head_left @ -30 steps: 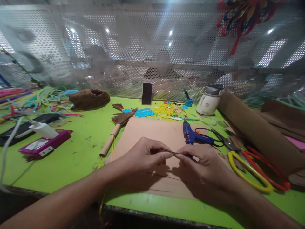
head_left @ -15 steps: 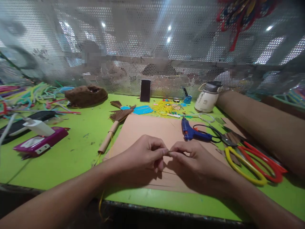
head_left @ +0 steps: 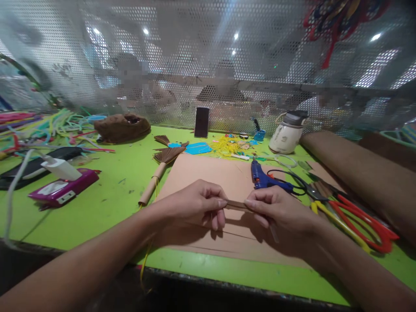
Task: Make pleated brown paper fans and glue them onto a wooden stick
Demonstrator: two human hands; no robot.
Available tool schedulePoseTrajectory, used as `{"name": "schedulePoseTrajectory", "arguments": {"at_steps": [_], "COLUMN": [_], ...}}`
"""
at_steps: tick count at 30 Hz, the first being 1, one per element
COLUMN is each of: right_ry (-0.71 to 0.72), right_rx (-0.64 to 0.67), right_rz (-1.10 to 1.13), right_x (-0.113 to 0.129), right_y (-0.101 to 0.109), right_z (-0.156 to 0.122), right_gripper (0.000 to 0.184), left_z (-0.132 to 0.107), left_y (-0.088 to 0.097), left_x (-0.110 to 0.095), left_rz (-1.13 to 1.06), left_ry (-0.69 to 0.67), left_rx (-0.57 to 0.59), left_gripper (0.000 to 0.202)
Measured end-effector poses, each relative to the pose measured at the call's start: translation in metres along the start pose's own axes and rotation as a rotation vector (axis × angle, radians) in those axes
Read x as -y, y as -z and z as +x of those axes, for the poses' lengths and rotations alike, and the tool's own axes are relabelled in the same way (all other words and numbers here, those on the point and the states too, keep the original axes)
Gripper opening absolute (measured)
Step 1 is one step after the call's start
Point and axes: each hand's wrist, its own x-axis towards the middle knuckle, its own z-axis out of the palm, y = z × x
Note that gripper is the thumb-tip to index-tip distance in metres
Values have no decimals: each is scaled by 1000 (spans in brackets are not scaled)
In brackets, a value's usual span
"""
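Between my hands stretches a narrow brown strip (head_left: 236,204), paper by its look, held level above a sheet of tan paper (head_left: 214,169). My left hand (head_left: 203,206) pinches one end between thumb and fingers. The other end is pinched in my right hand (head_left: 271,208). A pale, clear sliver shows below the right fingers; I cannot make out what it is. Beyond my right hand lies a blue glue gun (head_left: 264,177). Left of the sheet rests a rolled paper stick with a fringed brown end (head_left: 167,154), yellow thread trailing from it.
Scissors with red handles (head_left: 364,225) and yellow-handled ones (head_left: 339,225) lie at right, beside a long brown roll (head_left: 357,173). A purple power strip (head_left: 65,188) is at left. Farther back are a brown pouch (head_left: 121,128), a phone (head_left: 202,122) and a white bottle (head_left: 286,135).
My hands have moved apart, the right one shifting rightward, so more of the brown strip shows between them. The view has also shifted slightly.
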Motion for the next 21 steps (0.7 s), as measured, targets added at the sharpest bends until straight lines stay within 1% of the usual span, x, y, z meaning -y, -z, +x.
{"name": "schedulePoseTrajectory", "arguments": {"at_steps": [3,7,10,12,15,18,19,21], "right_ry": [-26,-51,-17,16,39,70,86,94], "right_rx": [16,-5,-8,-34,-57,-81,-92,-73], "right_rz": [-37,-99,-215,-257,-254,-275,-257,-145], "right_x": [0,-2,-3,-1,3,9,10,8], "right_y": [3,5,8,9,3,-11,-15,-18], "right_z": [0,1,3,4,1,-5,-7,-8], "right_gripper": [35,33,33,31,30,31,32,30], "left_z": [-2,-2,0,0,1,2,3,4], "left_y": [1,2,4,5,7,7,7,9], "left_x": [-3,-2,1,2,3,4,5,7], "left_rz": [21,-4,-6,5,32,30,29,16], "left_ry": [8,16,28,25,12,5,5,9], "left_rx": [11,73,83,58,26,49,54,55], "left_gripper": [22,25,25,24,22,26,28,29]}}
